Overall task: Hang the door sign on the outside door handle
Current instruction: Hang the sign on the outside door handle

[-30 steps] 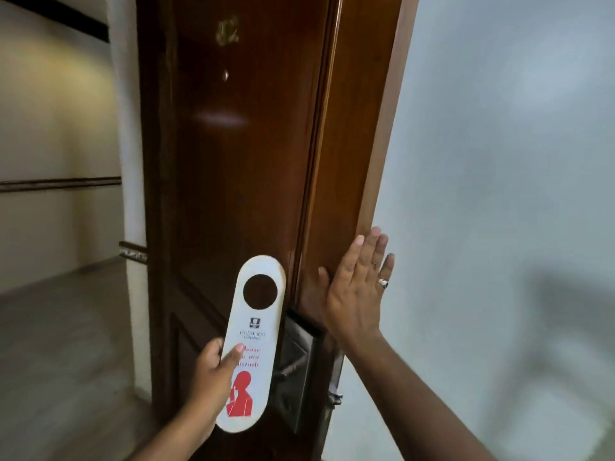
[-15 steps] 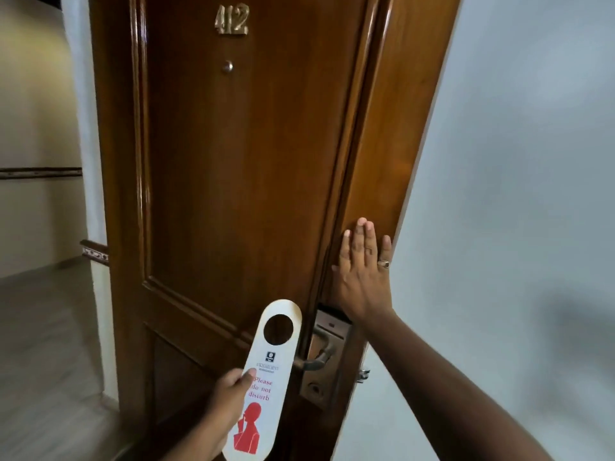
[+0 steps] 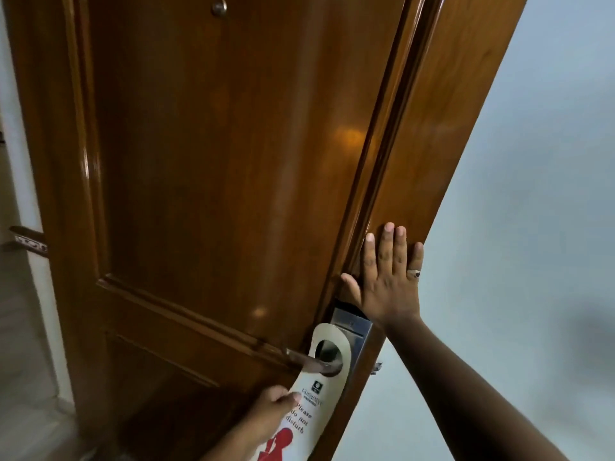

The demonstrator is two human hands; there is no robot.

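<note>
A white "Please do not disturb" door sign (image 3: 312, 404) with a red figure is pinched in my left hand (image 3: 271, 414) at its middle. The sign's round hole sits over the metal lever handle (image 3: 311, 362), whose tip pokes out to the left through the hole. The handle belongs to a steel lock plate (image 3: 357, 327) on the brown wooden door (image 3: 216, 168). My right hand (image 3: 387, 277) lies flat, fingers spread, against the door's edge just above the lock plate. It holds nothing and wears a ring.
A pale wall (image 3: 532, 194) fills the right side. A peephole (image 3: 219, 7) sits high on the door. At the left are a white door frame and a wooden rail (image 3: 30, 239) in the corridor.
My left hand carried the sign up and right, and its hole now sits over the lever handle. My right hand stays pressed on the door edge. The view has come closer.
</note>
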